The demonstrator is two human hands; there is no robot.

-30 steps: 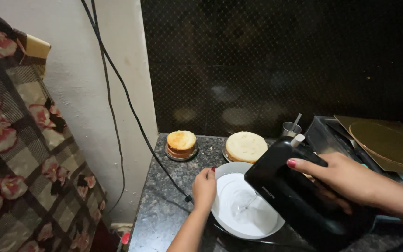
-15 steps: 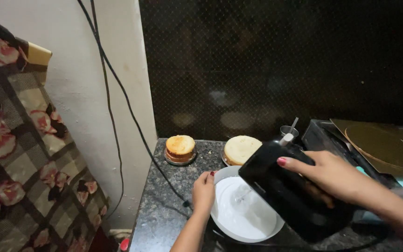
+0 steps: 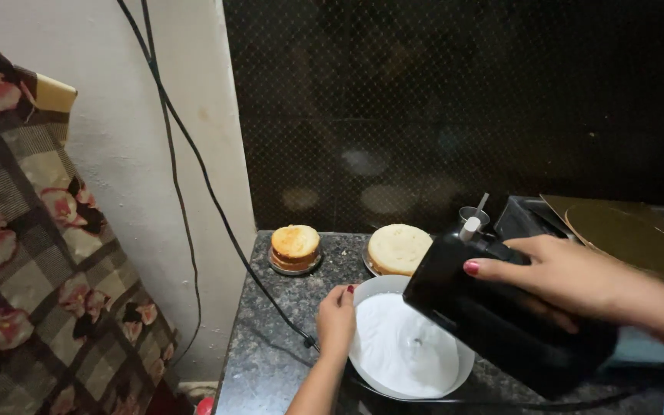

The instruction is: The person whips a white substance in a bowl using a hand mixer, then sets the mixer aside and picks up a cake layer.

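Note:
A white bowl (image 3: 373, 296) of white cream stands on the dark granite counter (image 3: 270, 350). My left hand (image 3: 336, 321) grips the bowl's left rim. My right hand (image 3: 559, 273) holds a black electric hand mixer (image 3: 493, 323) tilted over the bowl, its beaters down in the cream (image 3: 405, 350). The mixer's black cord (image 3: 217, 200) runs up the wall to the left. The beaters themselves are mostly hidden by the mixer body.
Behind the bowl sit a small stacked sponge cake on a plate (image 3: 295, 247) and a wider flat cake layer (image 3: 398, 247). A small steel cup (image 3: 473, 214) with a utensil and a round golden board (image 3: 628, 234) lie at the right. Patterned cloth (image 3: 32, 261) hangs at the left.
The view has shifted slightly; the mixer and my right hand sit a little higher and further left over the bowl. My left hand stays on the rim.

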